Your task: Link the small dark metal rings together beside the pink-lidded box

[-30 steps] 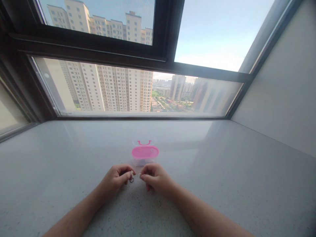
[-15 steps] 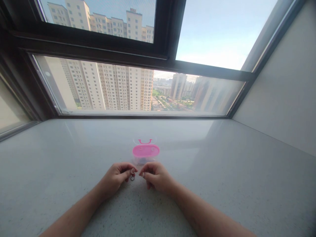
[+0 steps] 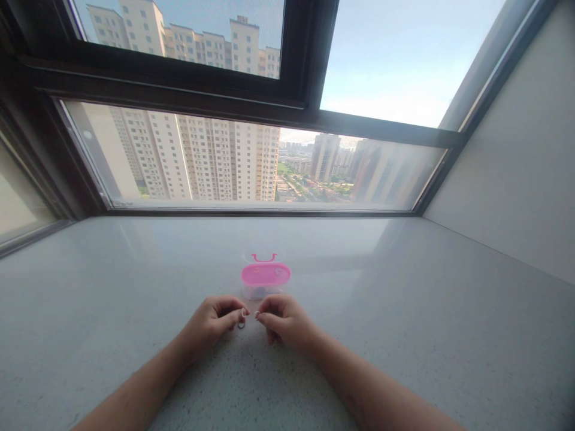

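Between the thumb and forefinger of my left hand (image 3: pixel 211 323) is pinched a small white ring (image 3: pixel 244 312). A dark ring (image 3: pixel 241 325) shows just under those fingertips; whether it hangs from the white one or lies on the surface I cannot tell. My right hand (image 3: pixel 285 320) is closed in a pinch on another small whitish ring (image 3: pixel 257 315), partly covered by the fingers. A narrow gap separates the two hands. Right behind them stands a clear box with a pink lid (image 3: pixel 266 274) and a pink handle; its contents are blurred.
The hands rest over a pale speckled sill (image 3: pixel 404 311). A dark window frame (image 3: pixel 260 212) bounds it at the back, with tall buildings outside. A white wall (image 3: pixel 507 161) rises on the right.
The ring in my right fingertips has shifted slightly left and now shows more at their tips. The white ring in my left hand has turned a little. Arms and box stay put.
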Demonstrator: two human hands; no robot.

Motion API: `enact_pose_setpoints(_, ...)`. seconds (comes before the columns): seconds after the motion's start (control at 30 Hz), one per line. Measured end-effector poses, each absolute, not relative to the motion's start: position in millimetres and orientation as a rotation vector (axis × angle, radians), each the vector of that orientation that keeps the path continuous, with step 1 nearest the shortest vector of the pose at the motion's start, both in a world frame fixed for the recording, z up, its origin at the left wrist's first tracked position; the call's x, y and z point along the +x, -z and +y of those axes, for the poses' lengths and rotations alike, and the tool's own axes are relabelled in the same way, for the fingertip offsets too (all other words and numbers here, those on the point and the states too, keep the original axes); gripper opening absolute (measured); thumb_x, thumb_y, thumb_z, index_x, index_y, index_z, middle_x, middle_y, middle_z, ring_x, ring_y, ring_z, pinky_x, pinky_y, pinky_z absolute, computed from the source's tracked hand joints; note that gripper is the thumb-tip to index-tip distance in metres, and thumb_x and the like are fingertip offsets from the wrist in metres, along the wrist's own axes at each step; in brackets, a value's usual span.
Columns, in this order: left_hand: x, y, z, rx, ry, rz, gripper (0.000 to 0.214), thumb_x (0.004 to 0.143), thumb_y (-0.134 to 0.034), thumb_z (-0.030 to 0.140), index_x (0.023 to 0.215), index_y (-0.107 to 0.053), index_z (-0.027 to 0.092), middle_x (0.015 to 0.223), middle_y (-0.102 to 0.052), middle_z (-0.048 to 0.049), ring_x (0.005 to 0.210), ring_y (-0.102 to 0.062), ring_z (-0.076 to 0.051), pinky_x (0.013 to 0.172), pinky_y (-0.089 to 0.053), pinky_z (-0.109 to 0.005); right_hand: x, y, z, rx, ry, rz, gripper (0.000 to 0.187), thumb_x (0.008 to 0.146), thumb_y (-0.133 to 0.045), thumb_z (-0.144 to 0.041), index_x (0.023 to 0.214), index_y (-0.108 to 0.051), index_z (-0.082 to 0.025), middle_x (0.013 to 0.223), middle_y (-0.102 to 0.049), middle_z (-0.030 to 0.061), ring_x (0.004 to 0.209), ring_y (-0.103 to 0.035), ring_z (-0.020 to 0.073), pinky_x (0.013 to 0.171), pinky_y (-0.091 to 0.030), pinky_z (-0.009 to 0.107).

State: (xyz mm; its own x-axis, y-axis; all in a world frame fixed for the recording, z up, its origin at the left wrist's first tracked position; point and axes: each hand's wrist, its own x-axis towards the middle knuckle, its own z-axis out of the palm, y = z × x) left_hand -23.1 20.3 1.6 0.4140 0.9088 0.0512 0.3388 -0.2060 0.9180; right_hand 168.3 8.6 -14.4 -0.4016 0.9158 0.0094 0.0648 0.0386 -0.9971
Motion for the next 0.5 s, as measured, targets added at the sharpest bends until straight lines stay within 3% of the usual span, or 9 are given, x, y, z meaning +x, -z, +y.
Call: enact_pose_setpoints(0.5, -22.8, -3.0, 18.6, 1.803, -0.788, 1.077, 0.021, 0.074, -0.056, 0.029, 0.066, -0.064, 0.012, 0.059, -0.059, 0.0000, 0.060, -0.051, -0.014, 0.057, -0.037, -0.022, 168.3, 15.1, 9.5, -1.022, -1.456, -1.570, 0.011, 0.072, -0.057, -0.025, 0.071, -0.055, -0.014, 0.044, -0.045, -0.0070, 0.035, -0.045, 0.0067, 0.035, -0.029, 0.016)
